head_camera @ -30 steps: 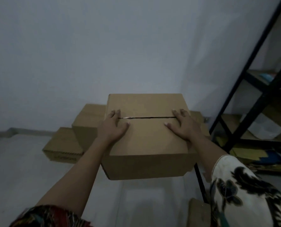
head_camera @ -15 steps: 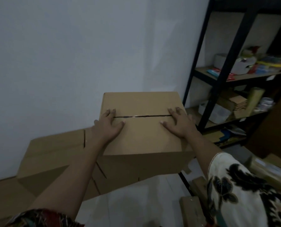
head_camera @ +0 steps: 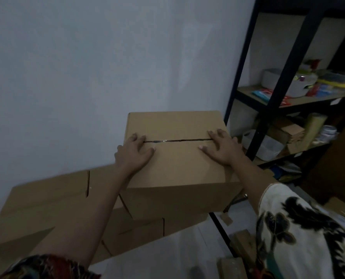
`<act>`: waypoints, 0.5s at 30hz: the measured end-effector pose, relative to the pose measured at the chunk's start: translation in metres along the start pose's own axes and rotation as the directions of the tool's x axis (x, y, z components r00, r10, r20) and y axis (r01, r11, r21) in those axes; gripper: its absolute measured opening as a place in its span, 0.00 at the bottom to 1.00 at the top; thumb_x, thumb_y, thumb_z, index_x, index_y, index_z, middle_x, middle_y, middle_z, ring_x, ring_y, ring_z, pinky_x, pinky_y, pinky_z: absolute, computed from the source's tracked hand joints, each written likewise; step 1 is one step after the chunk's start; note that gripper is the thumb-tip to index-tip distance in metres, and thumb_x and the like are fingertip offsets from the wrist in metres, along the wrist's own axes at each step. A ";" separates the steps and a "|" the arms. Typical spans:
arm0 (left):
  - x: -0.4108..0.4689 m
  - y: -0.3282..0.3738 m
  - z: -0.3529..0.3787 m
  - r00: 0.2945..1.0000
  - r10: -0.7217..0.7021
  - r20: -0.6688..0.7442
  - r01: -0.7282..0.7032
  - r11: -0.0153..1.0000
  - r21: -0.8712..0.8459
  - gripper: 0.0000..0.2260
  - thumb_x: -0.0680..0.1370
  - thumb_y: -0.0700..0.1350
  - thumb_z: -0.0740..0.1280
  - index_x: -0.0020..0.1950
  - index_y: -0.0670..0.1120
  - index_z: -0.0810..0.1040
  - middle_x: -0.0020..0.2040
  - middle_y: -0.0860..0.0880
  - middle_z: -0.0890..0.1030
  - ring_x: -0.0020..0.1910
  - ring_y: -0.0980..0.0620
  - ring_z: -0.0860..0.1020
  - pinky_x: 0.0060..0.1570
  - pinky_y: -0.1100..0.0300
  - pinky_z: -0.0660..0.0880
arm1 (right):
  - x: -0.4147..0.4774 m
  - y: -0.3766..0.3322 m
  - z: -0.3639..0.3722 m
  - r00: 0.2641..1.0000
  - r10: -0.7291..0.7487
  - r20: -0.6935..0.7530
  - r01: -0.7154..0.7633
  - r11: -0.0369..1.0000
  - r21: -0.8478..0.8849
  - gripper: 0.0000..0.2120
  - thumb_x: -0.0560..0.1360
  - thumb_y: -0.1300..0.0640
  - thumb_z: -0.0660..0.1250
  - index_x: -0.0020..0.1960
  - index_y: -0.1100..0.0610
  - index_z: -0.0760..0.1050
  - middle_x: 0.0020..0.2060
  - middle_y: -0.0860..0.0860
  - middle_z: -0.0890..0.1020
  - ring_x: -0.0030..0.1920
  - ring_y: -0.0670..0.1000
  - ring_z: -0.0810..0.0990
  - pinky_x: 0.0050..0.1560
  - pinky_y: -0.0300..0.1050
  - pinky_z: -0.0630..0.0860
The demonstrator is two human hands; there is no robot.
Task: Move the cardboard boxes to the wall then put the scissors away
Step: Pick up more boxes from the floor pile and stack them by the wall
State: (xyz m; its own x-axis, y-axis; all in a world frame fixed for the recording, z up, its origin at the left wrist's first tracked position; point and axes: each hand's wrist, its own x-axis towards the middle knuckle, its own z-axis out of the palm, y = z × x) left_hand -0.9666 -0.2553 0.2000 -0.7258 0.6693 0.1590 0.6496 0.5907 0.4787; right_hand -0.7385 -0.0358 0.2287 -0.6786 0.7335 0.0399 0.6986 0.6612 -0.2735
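Note:
A brown cardboard box (head_camera: 177, 168) with a slit between its top flaps sits against the white wall, on top of other cardboard boxes (head_camera: 46, 200). My left hand (head_camera: 134, 154) lies flat on the left end of its lid, fingers straight over the slit. My right hand (head_camera: 221, 147) presses flat on the right end of the lid in the same way. Neither hand curls round anything. No scissors are visible.
A black metal shelf rack (head_camera: 268, 109) stands right of the box, loaded with containers, packets and small cartons. More cardboard pieces (head_camera: 240, 244) lie on the pale floor at the bottom right. A white wall (head_camera: 87, 77) fills the left and centre.
The view has swung up and right, bringing the shelf rack into sight. The box now sits lower onto the stacked boxes near the wall. Both hands stay flat on its lid.

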 end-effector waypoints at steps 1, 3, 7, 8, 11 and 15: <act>0.010 0.003 0.003 1.000 0.010 0.007 -0.010 1.000 0.005 0.38 0.67 0.73 0.54 0.74 0.58 0.65 0.78 0.51 0.60 0.72 0.37 0.65 0.69 0.42 0.63 | 0.010 0.005 -0.003 1.000 -0.004 -0.002 0.004 1.000 -0.007 0.39 0.72 0.26 0.55 0.78 0.40 0.52 0.79 0.49 0.52 0.75 0.65 0.55 0.72 0.63 0.54; 0.030 0.010 0.015 0.999 0.027 0.031 -0.028 0.999 0.032 0.39 0.67 0.74 0.53 0.75 0.58 0.64 0.78 0.50 0.59 0.72 0.37 0.64 0.69 0.41 0.63 | 0.037 0.021 -0.002 1.000 -0.012 0.012 0.012 1.000 -0.015 0.39 0.72 0.26 0.55 0.78 0.41 0.52 0.79 0.49 0.51 0.76 0.64 0.54 0.73 0.62 0.53; 0.068 0.026 0.048 0.998 0.011 0.069 -0.015 0.998 0.058 0.39 0.67 0.73 0.54 0.75 0.58 0.63 0.79 0.49 0.57 0.73 0.37 0.63 0.70 0.42 0.62 | 0.099 0.055 0.001 0.996 -0.070 0.059 0.071 0.997 -0.029 0.42 0.70 0.23 0.54 0.78 0.41 0.52 0.79 0.51 0.53 0.76 0.62 0.55 0.73 0.62 0.54; 0.076 0.029 0.056 0.997 0.006 0.075 -0.009 0.999 0.047 0.38 0.68 0.72 0.55 0.75 0.58 0.63 0.78 0.49 0.57 0.73 0.37 0.63 0.70 0.42 0.62 | 0.113 0.061 0.002 0.995 -0.082 0.061 0.084 0.996 -0.027 0.41 0.71 0.24 0.54 0.78 0.41 0.53 0.79 0.51 0.53 0.77 0.61 0.55 0.74 0.61 0.53; 0.104 0.042 0.078 0.995 -0.025 0.092 0.023 0.999 0.022 0.37 0.68 0.71 0.56 0.75 0.58 0.64 0.78 0.49 0.58 0.72 0.37 0.64 0.70 0.43 0.63 | 0.154 0.082 0.003 0.991 -0.099 0.086 0.101 0.995 -0.019 0.40 0.72 0.25 0.55 0.78 0.42 0.53 0.79 0.51 0.53 0.77 0.59 0.55 0.74 0.60 0.54; 0.129 0.055 0.095 0.996 -0.053 0.073 0.051 0.998 0.028 0.37 0.68 0.71 0.56 0.74 0.58 0.65 0.78 0.48 0.59 0.72 0.36 0.65 0.69 0.42 0.64 | 0.201 0.102 0.011 0.981 -0.116 0.156 0.118 0.993 -0.005 0.44 0.67 0.20 0.53 0.78 0.40 0.52 0.79 0.49 0.53 0.77 0.60 0.56 0.73 0.62 0.57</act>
State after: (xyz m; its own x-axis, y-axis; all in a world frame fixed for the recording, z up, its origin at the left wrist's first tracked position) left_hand -1.0031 -0.0935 0.1644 -0.7409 0.6681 0.0694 0.6174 0.6366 0.4621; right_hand -0.8057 0.1772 0.1984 -0.7820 0.6182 -0.0796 0.6148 0.7439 -0.2619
